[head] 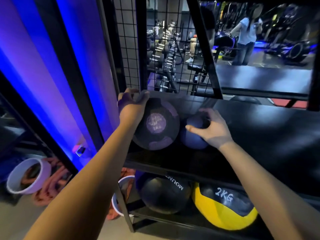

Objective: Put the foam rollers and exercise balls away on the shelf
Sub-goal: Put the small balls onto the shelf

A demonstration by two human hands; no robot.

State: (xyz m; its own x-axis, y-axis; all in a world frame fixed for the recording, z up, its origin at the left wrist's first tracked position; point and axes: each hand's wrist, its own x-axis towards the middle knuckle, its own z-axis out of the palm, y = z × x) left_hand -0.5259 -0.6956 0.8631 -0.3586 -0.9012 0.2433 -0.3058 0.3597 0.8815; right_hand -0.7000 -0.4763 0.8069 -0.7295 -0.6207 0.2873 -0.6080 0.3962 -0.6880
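A black and purple medicine ball sits at the left end of the black shelf. My left hand curls over its top left side. A smaller blue ball lies right beside it, touching it. My right hand grips the blue ball from the right, fingers curled over its top. No foam roller is in view.
On the lower shelf lie a black ball and a yellow and black 2KG ball. Wire mesh backs the rack's left side. White buckets with orange cloth stand on the floor at left. A person stands far behind.
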